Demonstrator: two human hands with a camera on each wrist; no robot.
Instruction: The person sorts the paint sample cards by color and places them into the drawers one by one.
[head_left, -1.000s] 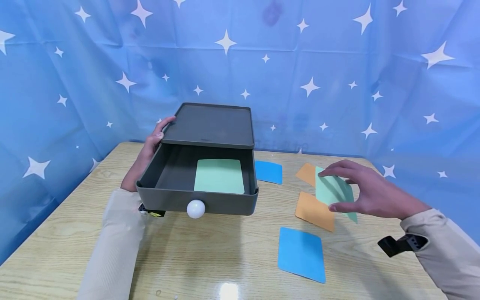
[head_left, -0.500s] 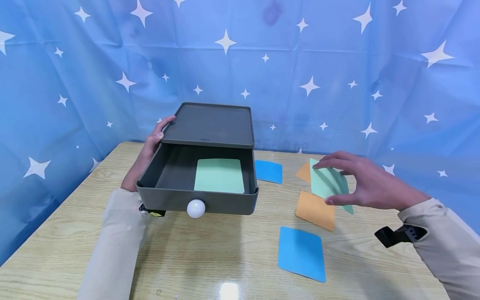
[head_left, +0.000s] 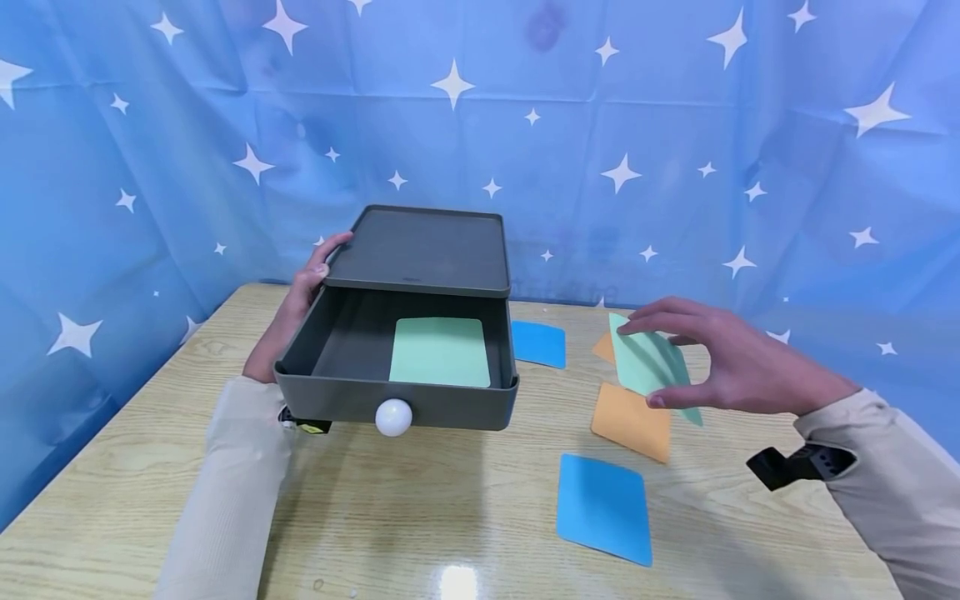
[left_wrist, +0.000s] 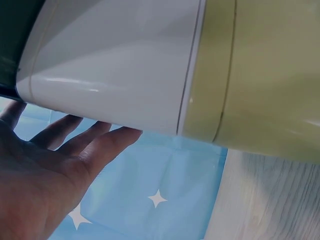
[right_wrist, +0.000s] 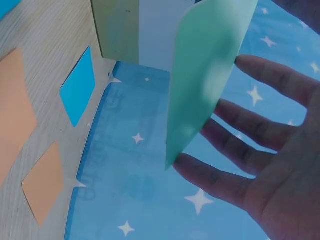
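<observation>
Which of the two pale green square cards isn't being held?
The pale green square card behind the round white knob, lying inside the dark grey drawer; the other pale green card is held in the right hand.

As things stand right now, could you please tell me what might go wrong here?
The right hand pinches a green card that looks slightly bent, so it might spring loose. The grey drawer stands pulled out, with the left hand at one side only, so a bump could shift it.

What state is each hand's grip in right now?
Left hand: open, fingers touching the side of the gray box.
Right hand: closed on a green sheet, thumb and fingers holding it.
</observation>
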